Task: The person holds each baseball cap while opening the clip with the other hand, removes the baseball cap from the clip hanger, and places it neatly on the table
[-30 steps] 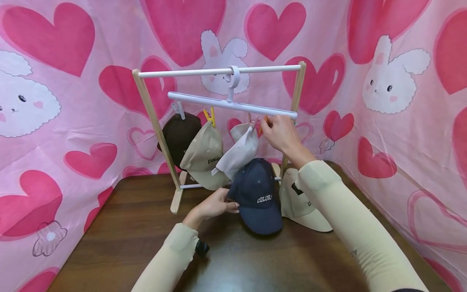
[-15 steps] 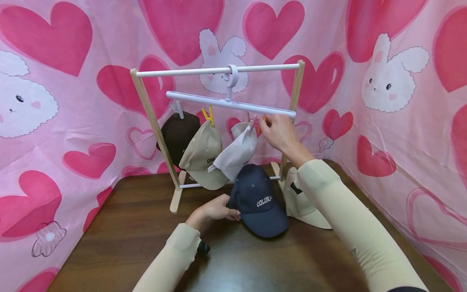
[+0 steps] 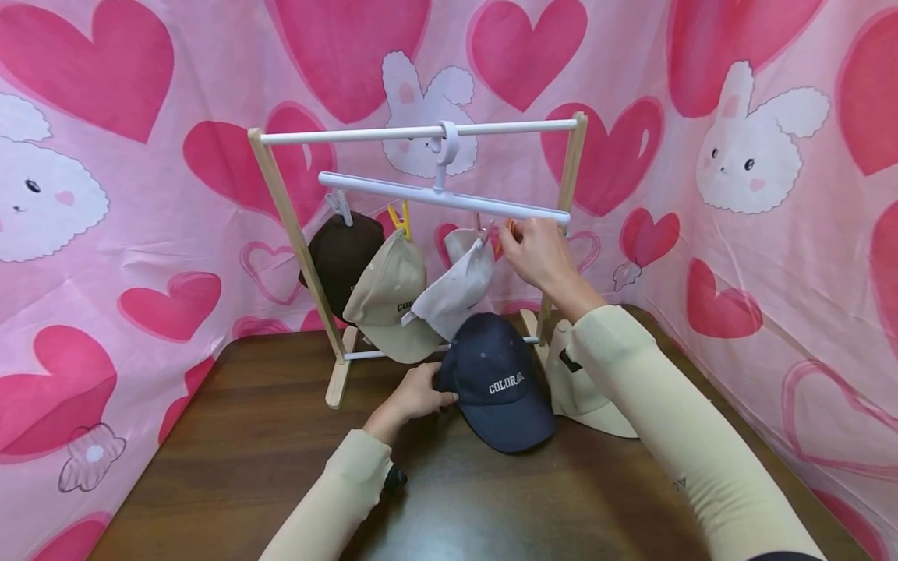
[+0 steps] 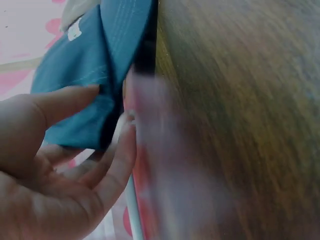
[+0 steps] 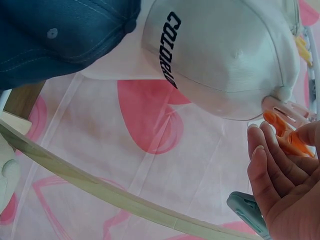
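Observation:
My left hand [image 3: 417,393] pinches the left edge of a navy baseball cap [image 3: 503,417] with white lettering, low over the table. The left wrist view shows the thumb on top of the cap's edge and fingers beneath it. Up under the hanger's right end, my right hand [image 3: 539,253] pinches an orange clothespin [image 5: 285,132] between thumb and fingers. Beside it a pink clothespin [image 5: 282,107] holds a white cap [image 3: 459,284], whose lower part overlaps the navy cap. A teal clothespin [image 5: 247,212] hangs behind the right hand's fingers.
A white hanger [image 3: 400,188] tilts down rightward from the wooden rack's rod [image 3: 344,135]. A dark brown cap [image 3: 344,257] hangs by a grey clothespin, a beige cap [image 3: 389,292] by a yellow one. Another beige cap [image 3: 582,397] sits on the table [image 3: 231,460] at right, partly behind the right sleeve.
The navy cap has shifted slightly down and right since a second ago, its brim swinging right, with the left hand still on its edge. The right hand has stayed at the orange clothespin.

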A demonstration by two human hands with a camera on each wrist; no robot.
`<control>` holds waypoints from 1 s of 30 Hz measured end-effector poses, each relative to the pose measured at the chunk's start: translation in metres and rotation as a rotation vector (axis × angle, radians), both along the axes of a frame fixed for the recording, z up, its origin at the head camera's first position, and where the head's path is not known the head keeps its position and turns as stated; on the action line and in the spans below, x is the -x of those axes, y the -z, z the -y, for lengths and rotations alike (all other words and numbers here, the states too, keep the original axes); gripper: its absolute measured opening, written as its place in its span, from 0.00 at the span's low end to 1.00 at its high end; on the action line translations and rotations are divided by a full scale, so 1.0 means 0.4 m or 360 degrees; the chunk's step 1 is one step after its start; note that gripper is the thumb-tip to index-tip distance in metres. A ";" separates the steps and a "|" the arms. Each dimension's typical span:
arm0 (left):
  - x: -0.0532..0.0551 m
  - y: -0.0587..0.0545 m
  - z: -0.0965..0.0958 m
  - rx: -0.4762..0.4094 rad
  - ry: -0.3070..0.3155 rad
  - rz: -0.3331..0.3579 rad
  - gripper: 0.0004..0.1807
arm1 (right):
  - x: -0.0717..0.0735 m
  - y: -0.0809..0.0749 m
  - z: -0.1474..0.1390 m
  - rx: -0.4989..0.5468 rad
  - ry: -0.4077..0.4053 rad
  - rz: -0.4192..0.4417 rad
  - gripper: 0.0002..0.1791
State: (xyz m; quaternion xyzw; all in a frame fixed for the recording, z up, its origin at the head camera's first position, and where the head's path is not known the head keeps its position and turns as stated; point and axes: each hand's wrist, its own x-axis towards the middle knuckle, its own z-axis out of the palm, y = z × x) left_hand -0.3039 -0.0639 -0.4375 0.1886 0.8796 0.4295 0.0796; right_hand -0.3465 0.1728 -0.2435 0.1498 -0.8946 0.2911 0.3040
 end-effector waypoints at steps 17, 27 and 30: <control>0.005 -0.023 0.011 0.0069 -0.0133 -0.0305 0.16 | -0.001 0.002 0.003 0.0007 -0.0007 -0.0011 0.23; 0.022 -0.077 0.010 -0.0245 -0.0278 -0.0435 0.12 | 0.000 0.005 0.003 0.0000 0.0003 -0.0032 0.25; 0.030 -0.096 0.010 -0.0342 -0.0364 -0.0463 0.12 | 0.001 0.005 0.004 0.0013 -0.0012 -0.0024 0.24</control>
